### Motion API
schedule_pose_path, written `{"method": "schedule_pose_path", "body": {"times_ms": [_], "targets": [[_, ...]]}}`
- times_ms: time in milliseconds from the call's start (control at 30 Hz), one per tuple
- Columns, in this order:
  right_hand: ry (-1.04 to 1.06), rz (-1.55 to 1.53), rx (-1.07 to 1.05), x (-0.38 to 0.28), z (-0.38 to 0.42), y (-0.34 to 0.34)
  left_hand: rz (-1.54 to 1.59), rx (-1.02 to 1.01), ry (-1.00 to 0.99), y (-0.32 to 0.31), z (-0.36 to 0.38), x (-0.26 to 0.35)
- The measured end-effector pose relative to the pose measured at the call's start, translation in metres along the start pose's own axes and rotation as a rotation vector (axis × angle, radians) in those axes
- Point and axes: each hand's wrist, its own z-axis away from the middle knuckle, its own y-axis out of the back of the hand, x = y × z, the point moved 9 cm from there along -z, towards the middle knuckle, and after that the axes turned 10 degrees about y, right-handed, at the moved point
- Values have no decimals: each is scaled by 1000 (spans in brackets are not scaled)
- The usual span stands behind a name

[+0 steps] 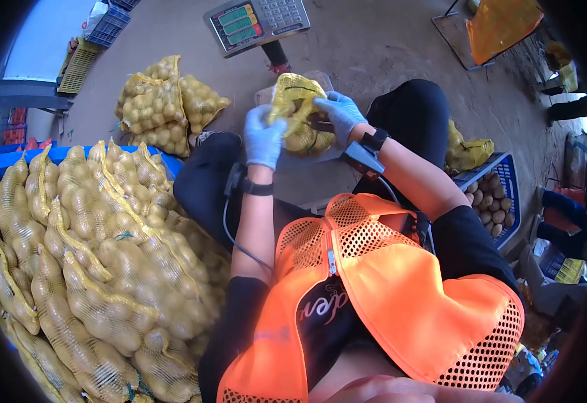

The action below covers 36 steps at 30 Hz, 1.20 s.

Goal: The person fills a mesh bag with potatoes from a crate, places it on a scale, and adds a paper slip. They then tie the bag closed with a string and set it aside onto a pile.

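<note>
A yellow mesh bag [297, 89] with potatoes in its lower part is between my two gloved hands, its mouth held up and partly spread. My left hand [264, 138], in a pale blue glove, is closed on the bag's left side, slightly blurred. On the other side, my right hand [341, 115] pinches the bag's edge with thumb and fingers. The bag rests on or just above the platform of a scale, whose display head [243, 25] stands beyond it. Much of the platform is hidden by the bag and my hands.
Many filled mesh bags of potatoes [125, 262] lie piled in a blue-edged container at my left. More filled bags [162, 104] sit on the floor ahead. A blue crate [516, 195] with loose potatoes stands at my right. An orange sheet on a metal frame [501, 27] is farther right.
</note>
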Motion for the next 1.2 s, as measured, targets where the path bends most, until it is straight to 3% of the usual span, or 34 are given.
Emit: {"method": "schedule_pose_path", "body": {"times_ms": [67, 100, 233, 300, 333, 400, 433, 500, 533, 567, 600, 667, 733, 767, 800, 833, 900, 933, 1000, 1033, 1100, 1200], "targets": [[-3, -461, 230, -8, 10, 18, 23, 328, -165, 64, -2, -6], [-31, -545, 218, -14, 11, 22, 111, 429, -97, 74, 16, 5], [-105, -783, 93, -21, 14, -2, -193, 451, -116, 62, 39, 24], [-23, -713, 80, -23, 9, 3, -532, 627, -611, 23, 79, 93], [55, -632, 62, -26, 6, 7, -535, 613, -612, 16, 78, 104], [94, -508, 68, -25, 5, 13, -599, 297, -935, -24, 87, 133], [129, -331, 27, -30, 4, 12, -616, 82, -788, -40, 71, 126], [196, -75, 0, -47, 10, 19, -1020, -211, -655, -74, 38, 101], [225, 1, 15, -56, 15, 20, -1209, -187, -754, -77, 22, 85], [227, -8, 27, -54, 14, 22, -1497, -37, -818, -80, 21, 89], [218, -60, 11, -60, 23, 22, -1486, 0, -833, -74, 13, 88], [360, -4, 68, -62, 14, 28, -1245, 27, -764, -67, 14, 102], [287, -51, 85, -72, 27, 36, -896, 75, -515, -50, 20, 109], [354, -3, 211, -78, 33, 47, -870, 173, -606, -49, 38, 121], [455, 174, 279, -95, 34, 53, -607, 129, -609, -33, 40, 123], [526, 256, 356, -104, 42, 61, -600, 243, -585, -12, 42, 126], [663, 318, 529, -143, 78, 94, -678, 362, -740, 26, 48, 138], [786, 171, 621, -158, 97, 118, -690, 461, -779, 50, 50, 135], [1006, 13, 805, -176, 136, 175, -627, 633, -571, 87, 54, 125], [1128, 11, 939, -175, 156, 207, -782, 707, -632, 111, 50, 121], [1187, -18, 1152, -152, 195, 276, -755, 786, -454, 132, 52, 102], [891, 218, 1524, -64, 245, 377, -748, 789, -343, 155, 42, 67]]}}
